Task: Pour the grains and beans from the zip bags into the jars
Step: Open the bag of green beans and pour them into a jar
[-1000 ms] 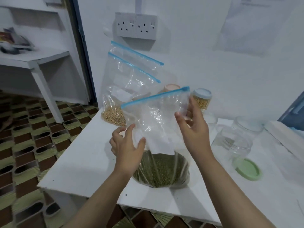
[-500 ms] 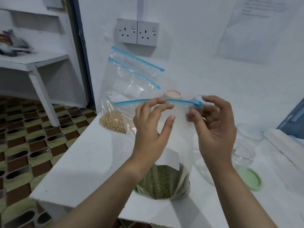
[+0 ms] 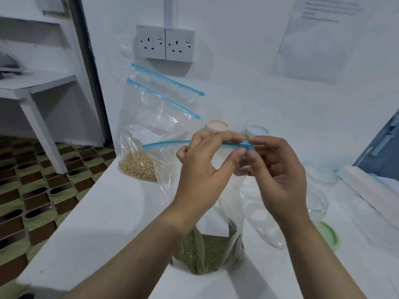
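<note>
Upright at the table's near edge stands the zip bag of green beans (image 3: 207, 253), its beans heaped in the bottom and its clear upper part drawn up between both hands. Along its top runs a blue zip strip (image 3: 166, 144) ending in a blue slider (image 3: 246, 145). The left hand (image 3: 205, 171) pinches the strip just at nine o'clock of the slider, thumb beneath and fingers curled over. The right hand (image 3: 278, 175) pinches the bag's top corner at the slider's three o'clock side, fingers bent round it.

At ten o'clock from this bag, two more zip bags lean on the wall; the nearer bag (image 3: 149, 134) holds pale yellow grains, the further bag (image 3: 164, 89) shows only its blue strip. Toward twelve o'clock, behind the hands, sit a pink-lidded jar (image 3: 216, 126) and a blue-lidded jar (image 3: 257, 130). At three o'clock stand clear open jars (image 3: 315, 197), and a green lid (image 3: 329, 236) lies flat on the white table (image 3: 103, 216). Above, a double wall socket (image 3: 165, 43).
</note>
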Tool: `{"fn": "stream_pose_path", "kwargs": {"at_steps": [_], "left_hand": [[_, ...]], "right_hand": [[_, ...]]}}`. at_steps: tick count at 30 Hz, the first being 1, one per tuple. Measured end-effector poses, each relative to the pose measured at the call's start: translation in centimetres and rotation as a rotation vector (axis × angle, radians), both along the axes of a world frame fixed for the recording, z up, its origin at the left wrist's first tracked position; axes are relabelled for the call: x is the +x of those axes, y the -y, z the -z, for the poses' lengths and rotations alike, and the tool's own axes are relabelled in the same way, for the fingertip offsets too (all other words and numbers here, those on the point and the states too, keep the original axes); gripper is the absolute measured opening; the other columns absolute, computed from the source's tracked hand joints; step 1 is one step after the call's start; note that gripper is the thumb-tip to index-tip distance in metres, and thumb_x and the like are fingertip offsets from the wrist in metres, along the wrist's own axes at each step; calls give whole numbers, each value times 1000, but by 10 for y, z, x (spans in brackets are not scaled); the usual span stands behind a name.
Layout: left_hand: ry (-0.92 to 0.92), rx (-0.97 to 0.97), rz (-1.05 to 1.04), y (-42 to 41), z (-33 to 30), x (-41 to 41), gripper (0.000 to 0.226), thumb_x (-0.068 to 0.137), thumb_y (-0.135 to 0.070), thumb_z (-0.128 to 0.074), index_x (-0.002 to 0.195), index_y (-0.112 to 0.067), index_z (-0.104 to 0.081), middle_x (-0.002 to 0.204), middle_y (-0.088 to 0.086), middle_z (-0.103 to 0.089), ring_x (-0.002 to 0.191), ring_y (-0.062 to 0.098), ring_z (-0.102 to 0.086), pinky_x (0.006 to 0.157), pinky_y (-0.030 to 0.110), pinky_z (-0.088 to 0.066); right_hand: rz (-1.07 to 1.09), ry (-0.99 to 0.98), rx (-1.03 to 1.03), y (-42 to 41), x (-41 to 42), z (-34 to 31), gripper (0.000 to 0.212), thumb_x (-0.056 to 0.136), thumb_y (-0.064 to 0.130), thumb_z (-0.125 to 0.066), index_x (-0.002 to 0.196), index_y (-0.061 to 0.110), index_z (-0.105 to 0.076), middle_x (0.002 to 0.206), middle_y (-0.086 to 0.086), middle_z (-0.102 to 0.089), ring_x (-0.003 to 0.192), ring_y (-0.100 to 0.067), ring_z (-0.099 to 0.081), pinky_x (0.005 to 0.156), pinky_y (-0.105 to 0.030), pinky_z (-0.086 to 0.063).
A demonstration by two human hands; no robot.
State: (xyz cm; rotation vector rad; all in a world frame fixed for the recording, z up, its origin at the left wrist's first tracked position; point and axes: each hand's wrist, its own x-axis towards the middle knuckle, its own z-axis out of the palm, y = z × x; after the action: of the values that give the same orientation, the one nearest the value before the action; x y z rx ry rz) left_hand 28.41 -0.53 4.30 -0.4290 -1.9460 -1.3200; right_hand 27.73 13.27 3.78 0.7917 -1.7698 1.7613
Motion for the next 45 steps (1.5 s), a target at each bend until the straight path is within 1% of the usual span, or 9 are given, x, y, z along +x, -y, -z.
{"fn": "stream_pose_path", "kwargs": {"at_steps": [10, 15, 19, 25, 28, 30, 36, 42, 45], "left_hand": [[-28, 52, 54, 7, -8, -9, 12, 84, -40, -62, 92, -49, -61, 105, -41, -54, 108, 15, -60, 99, 57, -43], [-92, -56, -155, 30, 4, -31, 9, 83, -44, -59, 92, -48, -57, 106, -50, -48, 105, -12, -44, 95, 33, -27], [-76, -101, -270, 64, 20, -53, 11, 83, -44, -58, 93, -41, -61, 105, -48, -50, 104, -9, -41, 94, 29, -20], [104, -15, -409, 118, 41, -79, 15, 87, -30, -67, 91, -43, -59, 108, -7, -58, 118, 20, -45, 96, 10, -14], [176, 41, -358, 116, 51, -84, 21, 88, -27, -67, 86, -45, -59, 98, -13, -60, 106, 12, -50, 103, 25, -31], [241, 166, -290, 106, 56, -85, 21, 89, -22, -67, 87, -42, -61, 96, -13, -61, 95, 2, -53, 91, 30, -42], [200, 502, -166, 79, 49, -78, 23, 97, -10, -58, 96, -33, -58, 95, -19, -61, 85, -7, -57, 79, 12, -44], [127, 502, -81, 62, 17, -63, 16, 101, -14, -54, 100, -31, -57, 94, -14, -61, 81, 6, -66, 81, 23, -51], [116, 488, -52, 57, 1, -53, 17, 100, -12, -55, 99, -29, -59, 95, -11, -62, 74, 3, -65, 76, 19, -52]], "right_hand": [[-27, -31, 32, 5, -15, -9, 23, 96, -2, -55, 110, 12, -66, 75, -8, -66, 63, -23, -67, 65, -30, -56], [61, 43, -69, 9, -27, -3, 20, 97, -1, -56, 110, 12, -65, 72, -7, -63, 62, -17, -64, 67, -25, -53], [143, 175, -155, -4, -44, 4, 17, 97, -1, -57, 109, 8, -66, 71, -3, -61, 62, -15, -60, 66, -26, -54], [322, 345, -173, -30, -63, 16, 20, 97, 0, -56, 101, 15, -68, 65, 0, -64, 62, -18, -58, 70, -34, -57], [471, 419, -121, -34, -74, 29, 22, 91, 6, -57, 95, 24, -69, 64, -2, -68, 60, -19, -64, 83, -51, -58], [538, 445, -99, -33, -78, 37, 22, 88, 9, -56, 94, 27, -68, 66, -2, -69, 63, -20, -69, 84, -54, -57], [682, 282, 403, -35, -75, 40, 22, 94, 14, -60, 115, 18, -65, 113, 2, -57, 106, -17, -57, 87, -25, -40], [682, 129, 717, -24, -64, 31, 32, 96, 43, -46, 121, 30, -61, 120, 15, -59, 128, -18, -42, 111, -48, -18], [582, 8, 717, -20, -53, 17, 32, 95, 40, -48, 126, 39, -52, 121, 24, -56, 132, -9, -40, 115, -44, -5]]}}
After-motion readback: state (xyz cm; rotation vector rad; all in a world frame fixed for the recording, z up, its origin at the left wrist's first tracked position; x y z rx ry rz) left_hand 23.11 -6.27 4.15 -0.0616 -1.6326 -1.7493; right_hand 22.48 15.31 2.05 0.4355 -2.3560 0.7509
